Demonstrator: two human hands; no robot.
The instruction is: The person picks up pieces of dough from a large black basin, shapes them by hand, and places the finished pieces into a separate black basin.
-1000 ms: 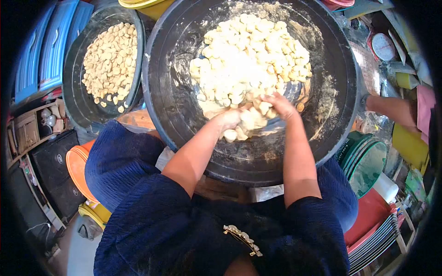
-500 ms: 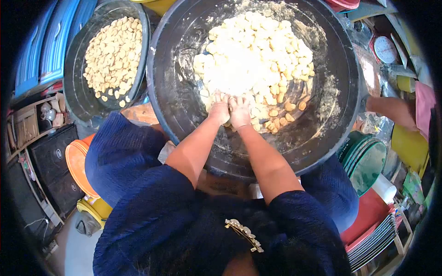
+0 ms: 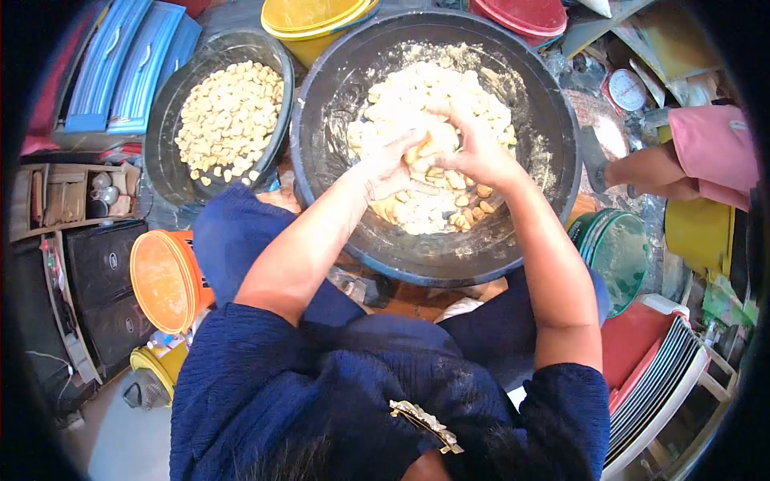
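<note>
A wide black basin (image 3: 377, 252) sits in front of me, holding a heap of pale, flour-dusted, dough-like pieces (image 3: 417, 88); some on the near right look browner. Both hands are raised over the heap, facing each other. My left hand (image 3: 393, 166) curls its fingers around the left side of a cluster of the pieces (image 3: 439, 140). On the other side of that cluster, my right hand (image 3: 480, 152) bends its thumb and fingers about it. Glare washes out the fingertips and part of the heap.
A second dark basin (image 3: 164, 156) with similar pieces stands at the left. Around me are an orange bucket (image 3: 164, 280), a green bucket (image 3: 622, 260), a yellow tub (image 3: 313, 20) and a red tub (image 3: 525, 20). Another person's leg (image 3: 650, 166) shows at right, near a dial scale (image 3: 627, 90).
My hands have come up from pressing together into the heap and moved apart around a cluster of pieces. The view has shifted, showing more of the floor and the person at right.
</note>
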